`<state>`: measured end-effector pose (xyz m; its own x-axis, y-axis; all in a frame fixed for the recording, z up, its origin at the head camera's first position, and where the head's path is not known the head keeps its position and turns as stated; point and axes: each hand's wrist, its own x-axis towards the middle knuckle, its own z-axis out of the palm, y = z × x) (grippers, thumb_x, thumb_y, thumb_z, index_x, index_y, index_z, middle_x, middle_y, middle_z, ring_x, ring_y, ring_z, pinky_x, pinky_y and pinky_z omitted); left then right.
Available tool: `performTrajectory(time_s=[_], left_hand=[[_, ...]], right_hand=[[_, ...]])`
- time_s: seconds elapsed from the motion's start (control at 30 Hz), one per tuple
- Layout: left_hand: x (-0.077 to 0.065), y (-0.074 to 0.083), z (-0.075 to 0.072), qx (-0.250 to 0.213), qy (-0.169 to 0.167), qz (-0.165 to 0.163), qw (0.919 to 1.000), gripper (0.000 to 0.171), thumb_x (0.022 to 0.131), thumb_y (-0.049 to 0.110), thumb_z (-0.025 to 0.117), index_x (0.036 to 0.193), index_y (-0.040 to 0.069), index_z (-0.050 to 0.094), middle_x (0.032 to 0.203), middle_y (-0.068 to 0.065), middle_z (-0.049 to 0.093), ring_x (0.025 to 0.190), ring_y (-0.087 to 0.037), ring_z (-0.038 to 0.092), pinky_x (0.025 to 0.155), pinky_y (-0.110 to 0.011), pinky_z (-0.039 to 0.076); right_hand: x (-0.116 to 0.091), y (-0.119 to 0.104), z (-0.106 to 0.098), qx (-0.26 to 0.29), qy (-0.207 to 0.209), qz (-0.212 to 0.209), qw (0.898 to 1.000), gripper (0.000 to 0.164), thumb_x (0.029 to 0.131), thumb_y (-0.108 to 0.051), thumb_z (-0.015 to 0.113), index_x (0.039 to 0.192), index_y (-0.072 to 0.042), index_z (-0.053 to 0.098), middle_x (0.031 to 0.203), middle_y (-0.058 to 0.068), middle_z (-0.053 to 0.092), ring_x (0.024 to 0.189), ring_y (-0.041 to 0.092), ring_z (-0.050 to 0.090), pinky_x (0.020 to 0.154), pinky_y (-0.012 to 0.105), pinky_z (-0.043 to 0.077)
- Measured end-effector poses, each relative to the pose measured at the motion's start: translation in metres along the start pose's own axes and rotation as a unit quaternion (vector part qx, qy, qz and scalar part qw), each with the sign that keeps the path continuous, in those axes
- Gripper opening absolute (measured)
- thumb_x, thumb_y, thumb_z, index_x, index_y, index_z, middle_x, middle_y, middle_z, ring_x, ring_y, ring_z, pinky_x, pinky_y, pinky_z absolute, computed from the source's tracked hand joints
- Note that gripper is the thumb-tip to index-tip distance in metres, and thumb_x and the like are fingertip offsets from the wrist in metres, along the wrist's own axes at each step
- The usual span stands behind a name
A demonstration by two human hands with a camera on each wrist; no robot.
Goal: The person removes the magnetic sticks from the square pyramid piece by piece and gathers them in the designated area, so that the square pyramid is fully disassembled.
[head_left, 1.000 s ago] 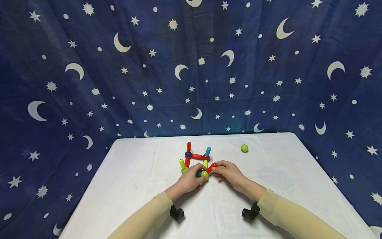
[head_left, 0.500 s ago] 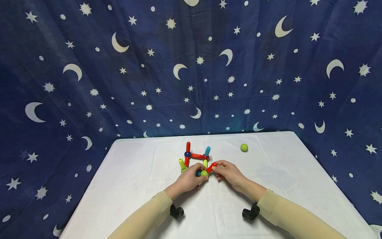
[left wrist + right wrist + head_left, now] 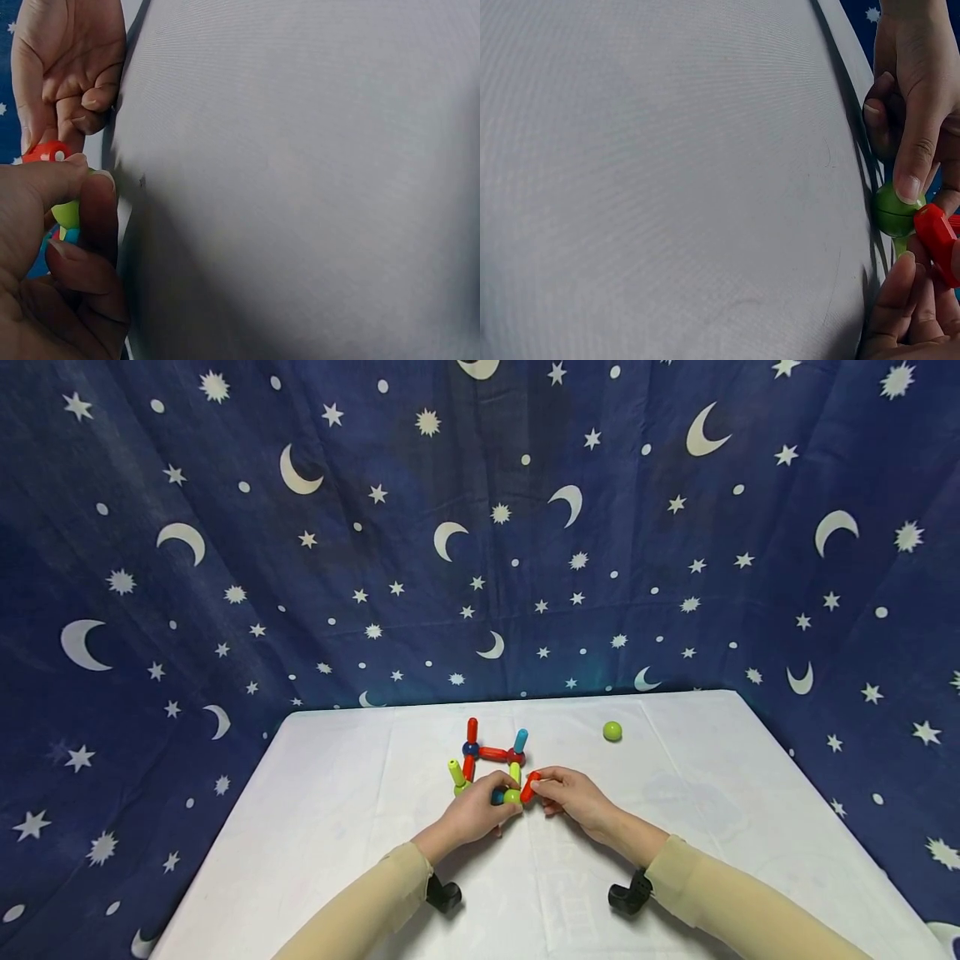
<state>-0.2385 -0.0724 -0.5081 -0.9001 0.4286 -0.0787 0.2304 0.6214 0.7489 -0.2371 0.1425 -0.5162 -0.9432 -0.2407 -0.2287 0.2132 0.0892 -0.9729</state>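
Observation:
A frame of magnetic rods and balls stands on the white table. My left hand (image 3: 472,810) pinches the light-green ball (image 3: 891,214) at its near right corner between thumb and fingers. My right hand (image 3: 577,800) pinches a red rod (image 3: 530,787), its lower end right at that ball. Behind them, a blue ball (image 3: 470,749) carries an upright red rod (image 3: 472,729), and a dark red ball (image 3: 516,758) an upright light-blue rod (image 3: 521,741). A yellow-green rod (image 3: 456,772) rises at the left corner, over a ball partly hidden by my left hand.
A loose light-green ball (image 3: 612,731) lies on the white-covered table (image 3: 675,827), toward its back right. Past the far edge hangs a dark blue curtain (image 3: 360,560) with moons and stars.
The red rod in my right hand has swung from a slant toward the right to a steeper stand. Both hands have kept nearly the same place, the left still on the ball.

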Motion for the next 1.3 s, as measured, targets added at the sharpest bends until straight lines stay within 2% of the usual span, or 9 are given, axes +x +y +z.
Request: performTrajectory(time_s=[0.33, 0.5, 0.6, 0.8, 1.0, 1.3], left_hand=[[-0.001, -0.001, 0.001, -0.018, -0.006, -0.003, 0.9998, 0.029, 0.096, 0.027, 0.075, 0.121, 0.018, 0.063, 0.1, 0.003, 0.061, 0.06, -0.015, 0.063, 0.068, -0.031, 0.052], [-0.001, -0.002, 0.0, 0.001, -0.001, -0.004, 1.0, 0.03, 0.096, 0.03, 0.075, 0.122, 0.02, 0.063, 0.104, 0.005, 0.062, 0.074, -0.011, 0.06, 0.076, -0.031, 0.05], [-0.001, -0.002, 0.0, -0.001, 0.0, -0.005, 1.0, 0.03, 0.095, 0.03, 0.075, 0.122, 0.02, 0.063, 0.105, 0.004, 0.062, 0.074, -0.012, 0.06, 0.075, -0.032, 0.05], [-0.002, -0.002, 0.0, -0.027, -0.009, -0.005, 0.9996, 0.031, 0.096, 0.028, 0.074, 0.122, 0.019, 0.063, 0.102, 0.002, 0.061, 0.059, -0.017, 0.063, 0.065, -0.03, 0.052], [-0.003, -0.002, 0.0, -0.02, -0.006, -0.002, 0.9998, 0.03, 0.096, 0.029, 0.074, 0.122, 0.019, 0.063, 0.103, 0.002, 0.062, 0.061, -0.015, 0.062, 0.067, -0.03, 0.051], [-0.002, -0.003, 0.0, -0.016, -0.008, -0.005, 0.9998, 0.031, 0.096, 0.029, 0.074, 0.123, 0.019, 0.062, 0.104, 0.002, 0.061, 0.063, -0.015, 0.062, 0.068, -0.031, 0.051]], right_hand=[[0.0, -0.003, -0.008, -0.019, 0.005, 0.009, 1.0, 0.038, 0.1, -0.016, 0.064, 0.132, 0.004, 0.06, 0.094, 0.01, 0.063, 0.077, 0.02, 0.057, 0.067, 0.027, 0.052], [-0.002, -0.008, -0.021, -0.069, 0.04, 0.014, 0.997, 0.041, 0.097, -0.017, 0.068, 0.133, 0.0, 0.061, 0.092, 0.009, 0.065, 0.077, 0.021, 0.056, 0.063, 0.03, 0.05], [-0.002, -0.01, -0.033, -0.103, 0.068, 0.013, 0.992, 0.043, 0.094, -0.019, 0.072, 0.131, 0.0, 0.06, 0.087, 0.008, 0.065, 0.072, 0.02, 0.055, 0.06, 0.031, 0.048], [-0.004, -0.012, -0.069, -0.154, 0.109, 0.002, 0.982, 0.041, 0.094, -0.017, 0.072, 0.126, 0.005, 0.058, 0.084, 0.008, 0.065, 0.072, 0.02, 0.057, 0.059, 0.031, 0.046], [-0.007, -0.01, -0.1, -0.202, 0.137, 0.013, 0.97, 0.041, 0.094, -0.019, 0.071, 0.124, 0.007, 0.057, 0.084, 0.007, 0.062, 0.072, 0.02, 0.055, 0.059, 0.032, 0.046], [-0.006, -0.009, -0.115, -0.241, 0.156, 0.02, 0.958, 0.036, 0.094, -0.019, 0.07, 0.117, 0.006, 0.058, 0.084, 0.007, 0.062, 0.069, 0.017, 0.054, 0.059, 0.03, 0.046]])
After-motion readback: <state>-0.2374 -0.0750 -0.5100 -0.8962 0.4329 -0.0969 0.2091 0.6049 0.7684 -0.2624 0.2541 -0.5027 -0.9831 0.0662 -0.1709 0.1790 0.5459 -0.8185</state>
